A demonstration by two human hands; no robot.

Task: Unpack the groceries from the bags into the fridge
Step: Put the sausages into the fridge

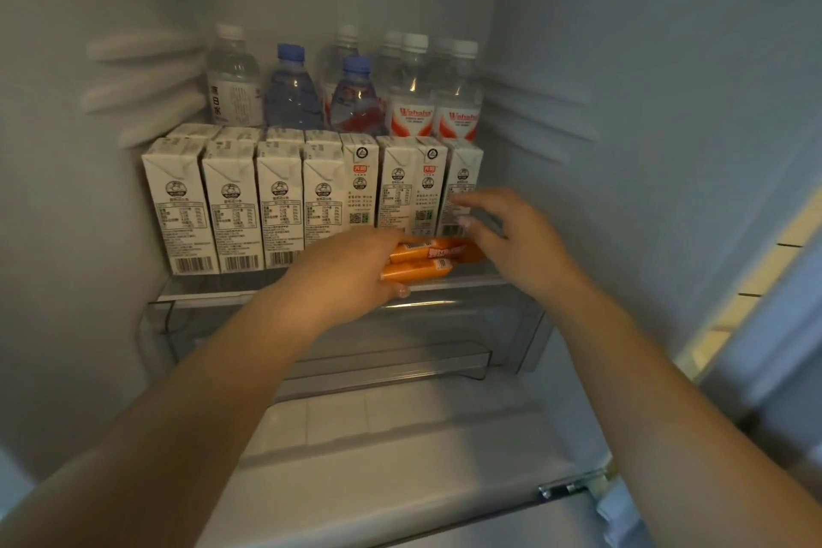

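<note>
I look into an open fridge. My left hand (351, 269) grips two orange sausage sticks (429, 259) and holds them low over the front of the glass shelf (209, 291), just before the milk cartons (231, 209). My right hand (507, 231) hovers at the right end of the sausages with its fingers spread and relaxed; it holds nothing, and I cannot tell whether it touches them. White milk cartons stand in a row across the shelf. Behind them stand several water bottles (411, 93).
Under the shelf is a clear crisper drawer (400, 352) with a white ledge (400, 427) in front of it. The fridge walls close in at left and right. The open door's edge (756, 280) runs along the right side.
</note>
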